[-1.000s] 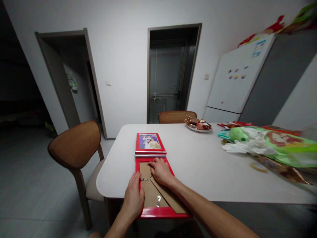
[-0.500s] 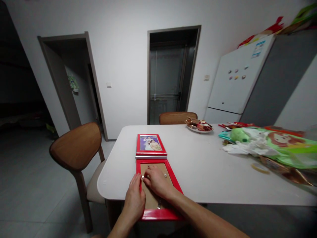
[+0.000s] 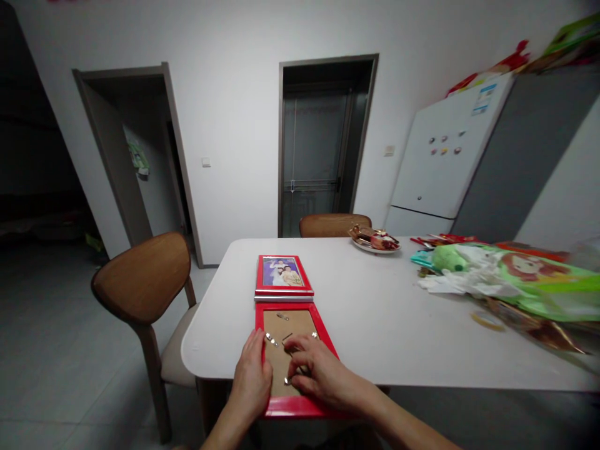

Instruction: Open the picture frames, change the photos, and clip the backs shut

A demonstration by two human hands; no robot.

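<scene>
I see a red picture frame (image 3: 285,407) lying with its back upward at the near left part of the white table (image 3: 375,325); its near end seems to reach past the table edge. The left hand (image 3: 250,372) lies along the left side of this frame, with fingers extended and close together; whether it also grips from below, I cannot tell. The right hand (image 3: 323,372) is over the brown backing board (image 3: 276,359), its fingers bent and rather narrow, beside the near metal clip (image 3: 287,380); I cannot tell if it pinches this clip. Three more clips are seen, at the far, left and right sides of the board. Just beyond is another red frame (image 3: 307,275) with a photo (image 3: 282,272) of people, face up; farther to the right stands a filled plate (image 3: 377,251); on the right side lies a green bag (image 3: 529,281), with a tape roll (image 3: 487,322) near it.
</scene>
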